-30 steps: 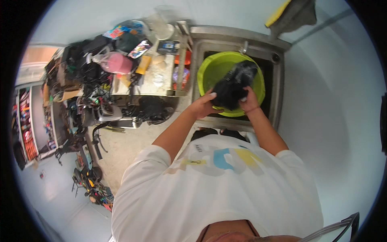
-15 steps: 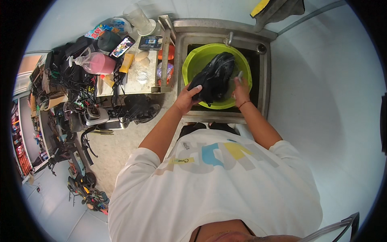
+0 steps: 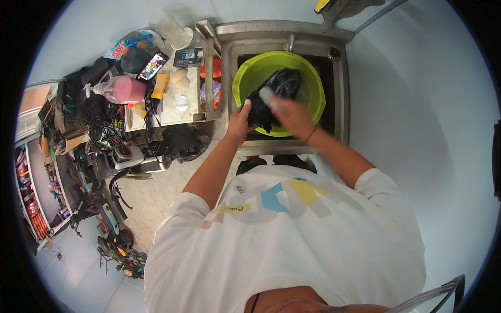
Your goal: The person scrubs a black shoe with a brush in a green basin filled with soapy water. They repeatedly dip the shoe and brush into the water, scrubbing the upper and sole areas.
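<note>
A wet, shiny black item (image 3: 285, 82), limp and folded so that its kind is unclear, lies tilted over the near left part of a lime-green basin (image 3: 319, 99). My left hand (image 3: 240, 122) grips its near left end at the basin's rim, thumb on top. Over the black item, my right hand (image 3: 292, 117) is blurred by motion, its fingers closed round a short pale grey handheld object (image 3: 266, 97). That object's end lies against or just above the black surface; blur hides which. Water appears to stand in the basin.
The basin sits in a metal sink (image 3: 342, 104) below a tap (image 3: 290, 43). On the left, a cluttered table holds a pink pump bottle (image 3: 125, 89), a phone (image 3: 154, 65) and a yellow tube (image 3: 160, 85). A cloth (image 3: 344, 11) hangs at the back; a pale wall rises on the right.
My right hand has swung left from the basin's right side onto the black item, carrying the pale object. My left hand keeps its hold. The view has shifted slightly.
</note>
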Motion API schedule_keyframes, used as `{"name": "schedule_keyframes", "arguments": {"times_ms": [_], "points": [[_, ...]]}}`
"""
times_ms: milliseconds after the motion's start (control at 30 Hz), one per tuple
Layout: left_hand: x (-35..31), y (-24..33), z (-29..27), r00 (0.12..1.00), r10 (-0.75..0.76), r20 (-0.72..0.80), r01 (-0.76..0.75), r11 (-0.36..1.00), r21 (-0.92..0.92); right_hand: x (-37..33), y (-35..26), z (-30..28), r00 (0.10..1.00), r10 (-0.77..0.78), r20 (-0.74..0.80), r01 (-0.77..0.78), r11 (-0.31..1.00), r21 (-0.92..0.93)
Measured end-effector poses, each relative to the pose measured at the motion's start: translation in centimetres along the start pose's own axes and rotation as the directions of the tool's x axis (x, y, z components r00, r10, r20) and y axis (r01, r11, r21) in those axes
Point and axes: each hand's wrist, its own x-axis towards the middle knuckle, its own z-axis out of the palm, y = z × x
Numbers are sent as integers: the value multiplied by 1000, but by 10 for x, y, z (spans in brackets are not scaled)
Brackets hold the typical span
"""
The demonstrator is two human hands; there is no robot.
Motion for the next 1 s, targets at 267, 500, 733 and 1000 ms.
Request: {"name": "schedule_keyframes", "arguments": {"times_ms": [267,500,733,1000], "points": [[-7,-1,6,994,18,-106,-11,998,69,-15,-17,13,999,11,38,-10,999,-45],[-2,-4,10,985,89,-150,-84,996,36,5,-8,4,1000,-24,6,24,997,-75],[-11,5,5,993,94,-64,-83,984,156,17,11,-7,993,115,-12,-115,993,-10],[-5,-15,-7,971,104,215,-117,992,50,10,-41,15,999,-38,29,38,999,-15]]}}
